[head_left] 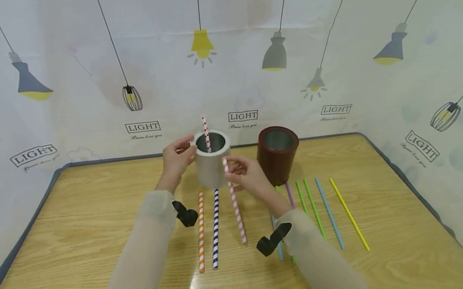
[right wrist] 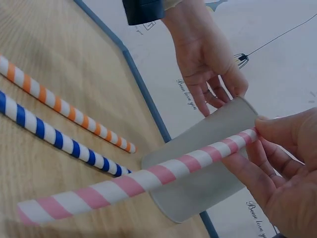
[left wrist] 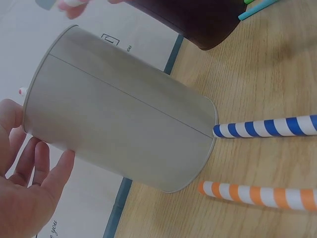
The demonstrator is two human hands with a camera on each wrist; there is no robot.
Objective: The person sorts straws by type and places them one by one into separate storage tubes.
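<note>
A grey cup (head_left: 212,165) stands at the table's back middle with a red-and-white straw (head_left: 206,133) upright inside it. My left hand (head_left: 187,152) holds the cup at its rim, thumb over the top, also seen from the right wrist (right wrist: 210,62). My right hand (head_left: 231,167) pinches the upper end of a pink-striped straw (head_left: 235,205) in front of the cup. The straw's lower end rests on the table. The right wrist view shows this straw (right wrist: 148,178) lying across the cup (right wrist: 198,198). An orange-striped straw (head_left: 200,232) and a blue-striped straw (head_left: 215,228) lie flat before the cup.
A dark brown cup (head_left: 278,158) stands right of the grey one. Several thin plain straws, among them green (head_left: 314,208), blue (head_left: 329,213) and yellow (head_left: 350,214), lie on the wooden table (head_left: 97,234) to the right. A patterned cloth wall (head_left: 81,85) closes the back and sides.
</note>
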